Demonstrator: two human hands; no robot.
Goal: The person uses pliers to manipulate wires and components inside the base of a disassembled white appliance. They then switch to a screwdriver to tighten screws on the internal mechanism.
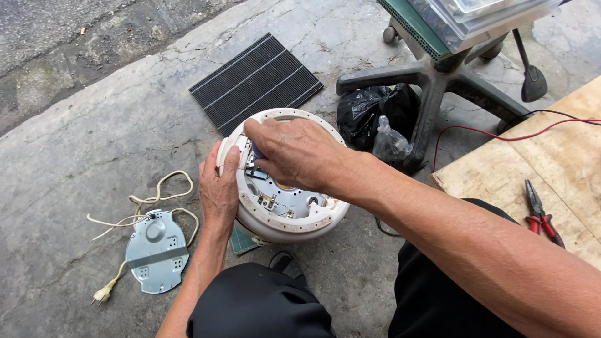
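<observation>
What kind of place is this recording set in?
Probably an informal outdoor repair spot: cracked concrete ground, red-handled pliers on a wooden board, and an opened white round appliance with its metal base plate off.

Soft, even daylight, faint shadows, sharp focus throughout, slight wide-angle stretch at the edges.

Two hands — left hand [218,188] and right hand [294,153] — meet one white round appliance [285,216]. One metal base plate [156,250], one power cord [141,209], one ribbed filter panel [255,81] — one pair of pliers [541,213].
</observation>
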